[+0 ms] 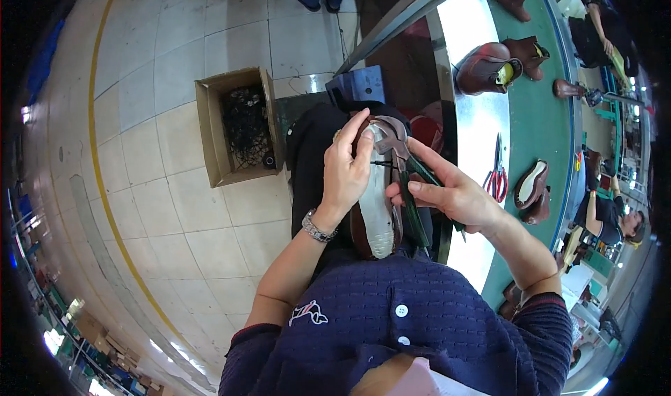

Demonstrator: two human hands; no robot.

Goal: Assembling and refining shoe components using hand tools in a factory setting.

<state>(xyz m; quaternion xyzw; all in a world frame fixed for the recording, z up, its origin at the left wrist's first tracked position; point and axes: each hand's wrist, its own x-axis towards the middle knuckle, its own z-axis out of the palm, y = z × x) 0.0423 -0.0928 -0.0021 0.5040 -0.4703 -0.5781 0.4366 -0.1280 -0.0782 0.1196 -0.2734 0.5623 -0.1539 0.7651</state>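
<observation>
A brown shoe lies on my lap with its pale underside up and its toe end away from me. My left hand grips its far left edge, fingers and thumb closed around it. In my right hand is a pair of pincers with dark green handles. The grey head of the pincers rests over the far end of the shoe; I cannot tell whether the jaws bite the edge. A dark thread or strip crosses the shoe below the head. A thin pointed tip shows below my right hand.
On my left an open cardboard box holds tangled black scraps. To my right, red-handled scissors lie on a metal ledge. Brown shoes stand beside a green conveyor belt. Other people work beyond it.
</observation>
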